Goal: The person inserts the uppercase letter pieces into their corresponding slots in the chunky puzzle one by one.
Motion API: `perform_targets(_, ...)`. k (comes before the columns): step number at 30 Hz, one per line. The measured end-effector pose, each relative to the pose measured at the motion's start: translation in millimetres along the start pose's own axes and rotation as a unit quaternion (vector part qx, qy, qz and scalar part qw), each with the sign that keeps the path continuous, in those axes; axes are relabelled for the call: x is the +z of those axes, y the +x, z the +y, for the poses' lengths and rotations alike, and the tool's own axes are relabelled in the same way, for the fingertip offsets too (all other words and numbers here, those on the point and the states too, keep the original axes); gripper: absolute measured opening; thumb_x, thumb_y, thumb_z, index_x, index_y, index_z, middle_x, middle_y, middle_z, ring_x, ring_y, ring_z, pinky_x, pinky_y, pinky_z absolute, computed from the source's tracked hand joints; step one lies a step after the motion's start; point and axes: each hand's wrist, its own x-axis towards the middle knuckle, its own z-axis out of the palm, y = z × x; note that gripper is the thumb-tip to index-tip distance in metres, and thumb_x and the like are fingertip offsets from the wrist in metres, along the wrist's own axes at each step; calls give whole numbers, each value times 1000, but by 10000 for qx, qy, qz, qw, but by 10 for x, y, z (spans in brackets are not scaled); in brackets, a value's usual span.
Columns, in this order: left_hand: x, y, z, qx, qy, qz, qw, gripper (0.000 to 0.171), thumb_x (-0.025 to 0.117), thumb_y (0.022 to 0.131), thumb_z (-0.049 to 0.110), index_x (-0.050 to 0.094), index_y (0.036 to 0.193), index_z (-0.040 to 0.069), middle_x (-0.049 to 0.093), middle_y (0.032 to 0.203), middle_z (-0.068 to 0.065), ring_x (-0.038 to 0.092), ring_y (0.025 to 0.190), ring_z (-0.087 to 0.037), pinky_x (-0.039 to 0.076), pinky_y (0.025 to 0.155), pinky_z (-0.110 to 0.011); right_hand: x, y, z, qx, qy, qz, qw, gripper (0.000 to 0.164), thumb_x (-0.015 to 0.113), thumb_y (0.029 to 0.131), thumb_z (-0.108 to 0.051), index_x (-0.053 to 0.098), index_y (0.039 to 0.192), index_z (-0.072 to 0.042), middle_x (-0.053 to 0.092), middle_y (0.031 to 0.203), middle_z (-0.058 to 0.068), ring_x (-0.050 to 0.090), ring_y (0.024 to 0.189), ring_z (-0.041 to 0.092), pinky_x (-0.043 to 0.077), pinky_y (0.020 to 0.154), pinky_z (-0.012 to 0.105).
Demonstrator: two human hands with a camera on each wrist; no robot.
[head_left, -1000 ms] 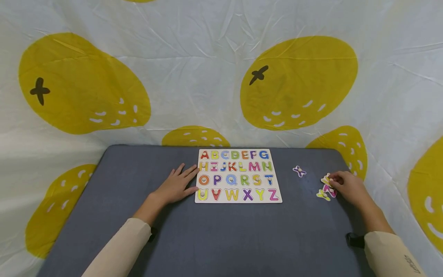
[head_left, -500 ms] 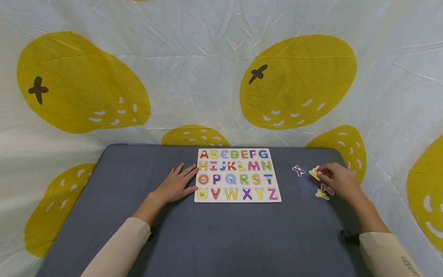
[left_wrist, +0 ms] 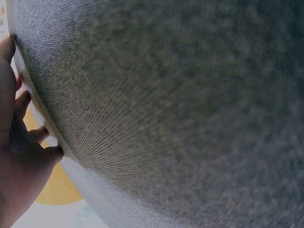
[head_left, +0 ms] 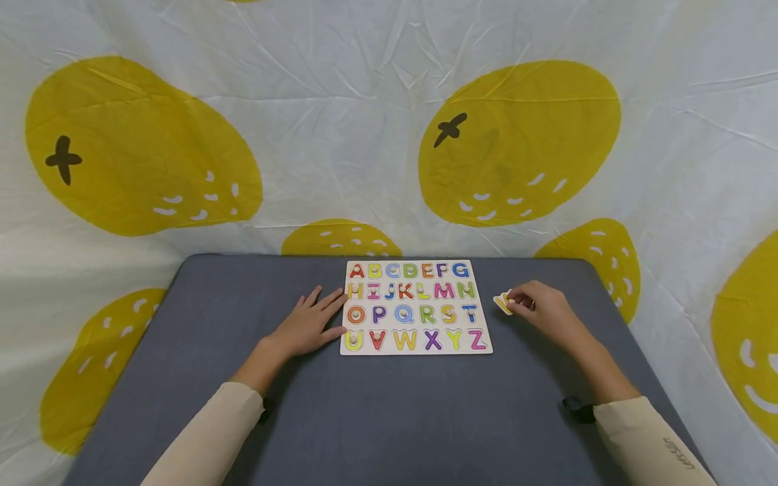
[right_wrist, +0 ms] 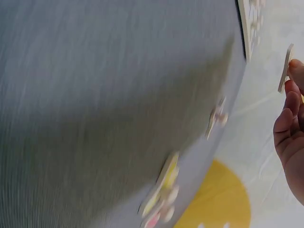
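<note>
My right hand (head_left: 541, 309) pinches a yellow letter puzzle piece (head_left: 501, 304), shaped like a W, by its knob just off the right edge of the alphabet board (head_left: 481, 317). The right wrist view shows this piece edge-on, lifted above the table. Spread and fairly straight, the fingers of my left hand (head_left: 302, 329) touch the board's left edge, thumb near the U. On the board, letters A to V carry small knobs, while W, X, Y and Z show as flat pictures. My right hand and forearm cover the other loose pieces in the head view.
In the right wrist view, a small knobbed piece (right_wrist: 216, 118) lies on the grey table (right_wrist: 118, 71). Closer in are a yellow piece (right_wrist: 164, 183) and a pink piece (right_wrist: 153, 221) side by side. A white curtain (head_left: 340, 155) with yellow fruit prints hangs behind the table.
My right hand has picked the yellow W piece off the small group at the right and carried it left, close to the board. My left hand has stayed in place.
</note>
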Motion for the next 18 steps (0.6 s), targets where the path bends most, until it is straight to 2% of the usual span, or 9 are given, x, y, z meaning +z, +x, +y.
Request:
perform_targets(8, -8, -7, 13, -10, -4, 3, 10000, 77, 56, 103, 56, 28, 165, 21, 26, 172, -4, 15, 158, -47, 20, 119, -72, 284, 116, -292, -426, 309, -203, 9984, 13, 85, 86, -10, 77, 95, -8, 66, 85, -1, 55, 74, 9, 48, 65, 26)
perform_targets(13, -4, -3, 6, -23, -15, -4, 10000, 78, 56, 102, 56, 27, 166, 21, 26, 172, -3, 14, 158, -46, 19, 120, -72, 404, 207, -494, -850, 649, -314, 9938, 13, 85, 85, -10, 75, 93, -8, 65, 83, -2, 56, 73, 10, 48, 64, 25)
perform_targets(18, 2, -4, -1, 11, 13, 40, 10000, 78, 57, 102, 55, 27, 166, 21, 27, 171, -4, 15, 158, -47, 20, 119, -72, 565, 281, -690, -1228, 763, -503, 9882, 13, 86, 85, -14, 74, 91, -11, 63, 80, -6, 57, 72, 8, 49, 64, 23)
